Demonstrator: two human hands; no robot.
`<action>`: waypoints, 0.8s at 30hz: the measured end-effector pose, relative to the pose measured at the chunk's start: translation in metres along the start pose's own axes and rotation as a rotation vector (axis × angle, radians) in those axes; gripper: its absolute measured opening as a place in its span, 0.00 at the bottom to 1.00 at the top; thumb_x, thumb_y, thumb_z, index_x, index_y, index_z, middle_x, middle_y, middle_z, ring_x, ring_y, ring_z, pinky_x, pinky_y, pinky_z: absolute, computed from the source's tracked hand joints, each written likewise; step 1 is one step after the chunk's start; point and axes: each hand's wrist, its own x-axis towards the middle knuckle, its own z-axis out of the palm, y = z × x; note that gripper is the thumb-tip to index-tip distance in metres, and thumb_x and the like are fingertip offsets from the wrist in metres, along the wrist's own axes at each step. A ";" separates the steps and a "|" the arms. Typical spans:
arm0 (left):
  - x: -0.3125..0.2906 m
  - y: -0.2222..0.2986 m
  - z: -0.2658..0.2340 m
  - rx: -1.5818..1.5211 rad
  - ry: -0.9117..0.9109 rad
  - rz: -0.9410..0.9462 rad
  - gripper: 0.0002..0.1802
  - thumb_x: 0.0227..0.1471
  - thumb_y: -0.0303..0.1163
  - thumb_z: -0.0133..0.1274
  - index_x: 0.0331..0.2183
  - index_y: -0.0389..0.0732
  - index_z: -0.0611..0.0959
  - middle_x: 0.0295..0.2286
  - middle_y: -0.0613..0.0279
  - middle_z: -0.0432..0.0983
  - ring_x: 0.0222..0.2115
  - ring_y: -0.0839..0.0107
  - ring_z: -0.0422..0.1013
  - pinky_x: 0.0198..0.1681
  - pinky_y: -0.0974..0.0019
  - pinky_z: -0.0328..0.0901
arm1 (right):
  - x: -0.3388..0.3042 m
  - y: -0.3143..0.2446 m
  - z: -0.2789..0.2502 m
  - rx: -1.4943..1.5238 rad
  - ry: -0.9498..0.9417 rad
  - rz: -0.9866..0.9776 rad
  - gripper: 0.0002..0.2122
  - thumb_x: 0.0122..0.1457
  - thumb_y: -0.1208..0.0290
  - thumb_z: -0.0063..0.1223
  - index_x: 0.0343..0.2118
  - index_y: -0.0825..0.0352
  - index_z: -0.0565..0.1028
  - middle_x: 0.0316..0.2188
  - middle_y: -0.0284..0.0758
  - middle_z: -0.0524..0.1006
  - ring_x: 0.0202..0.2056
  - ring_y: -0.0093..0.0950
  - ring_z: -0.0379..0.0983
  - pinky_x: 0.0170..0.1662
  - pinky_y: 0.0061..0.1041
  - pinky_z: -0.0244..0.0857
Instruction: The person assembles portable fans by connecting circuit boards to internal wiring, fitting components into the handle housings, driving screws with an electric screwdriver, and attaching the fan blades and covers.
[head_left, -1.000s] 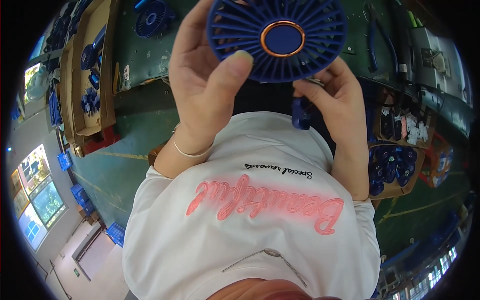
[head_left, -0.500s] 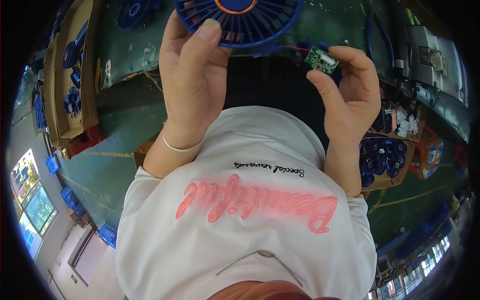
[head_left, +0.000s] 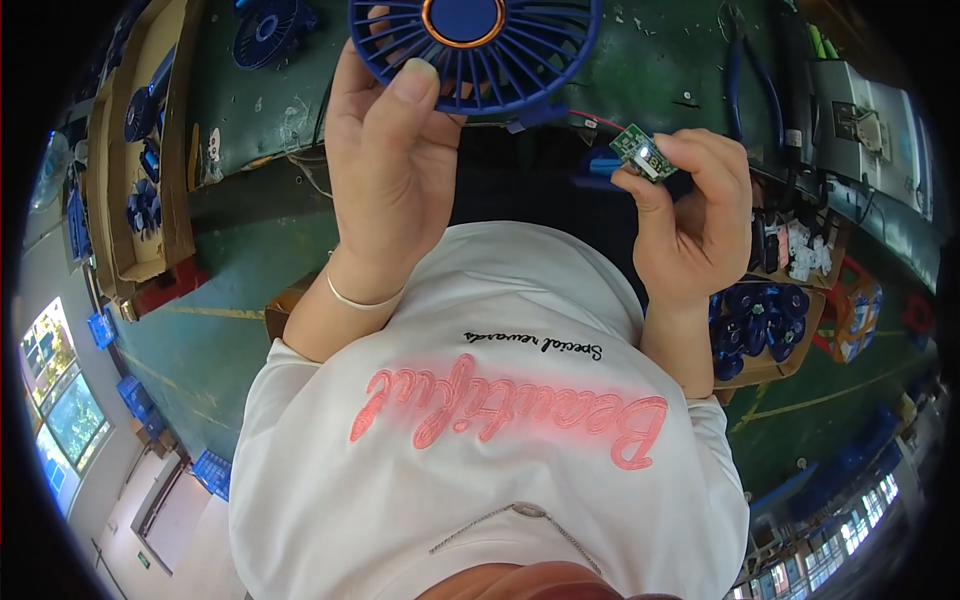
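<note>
A round blue fan head [head_left: 466, 62] with radial slats and a copper-coloured ring round its hub is held up over the bench edge. My left hand [head_left: 392, 160] grips its lower left rim, thumb in front and fingers behind. Between the thumb and fingers of my right hand [head_left: 697, 200] is a small green circuit board [head_left: 640, 153] with pale components on it, tilted. A thin red wire [head_left: 594, 117] runs from the fan head's lower side to the board. Behind the board a blue piece [head_left: 604, 166] partly shows; what it belongs to is hidden.
Another blue fan part [head_left: 268, 32] lies on the green bench [head_left: 270, 105]. A cardboard tray [head_left: 172, 190] with blue parts stands at left. At right are a box of dark blue parts [head_left: 757, 325], white pieces [head_left: 808, 250] and a grey metal device [head_left: 862, 130].
The fan head has come slightly down in the picture, showing more of its hub. My right hand and the circuit board have moved a little lower, and the board has turned.
</note>
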 end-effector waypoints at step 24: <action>-0.014 -0.010 0.011 -0.183 -0.098 -0.044 0.42 0.41 0.28 0.68 0.53 0.38 0.60 0.47 0.58 0.67 0.49 0.69 0.66 0.54 0.64 0.62 | -0.009 -0.009 0.003 -0.037 0.185 0.050 0.22 0.41 0.89 0.65 0.40 0.70 0.71 0.34 0.39 0.73 0.33 0.29 0.70 0.35 0.20 0.66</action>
